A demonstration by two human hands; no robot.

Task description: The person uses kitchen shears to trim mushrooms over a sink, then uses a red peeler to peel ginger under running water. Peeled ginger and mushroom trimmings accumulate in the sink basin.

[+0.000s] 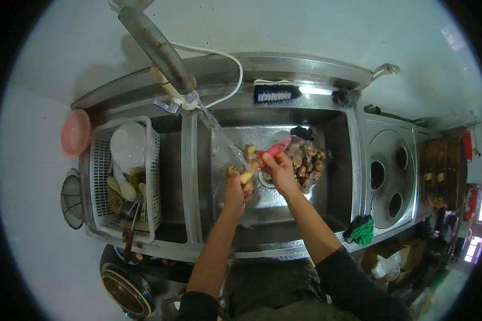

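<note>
My left hand (235, 192) grips a knobbly yellow root, probably ginger (247, 175), above the middle basin of a stainless steel sink (261, 236). In my right hand (279, 170) is a pink-red tool (279, 147), held against the root's right side; its exact kind cannot be told. Water (227, 140) streams down from the faucet (190, 96) at the upper left onto the root. Just right of my right hand, a pile of brown, unpeeled roots (307, 160) lies in the basin, with a dark clump (302, 133) at its top edge. The drain (266, 179) is partly hidden by my right hand.
A white plastic basket (156, 180) with bowls and utensils stands over the left basin. A brush (276, 93) and a dark scouring pad (346, 97) lie on the back ledge. Green-and-black gloves or cloth (360, 230) hang at the front right edge. A pink bowl (76, 133) is far left.
</note>
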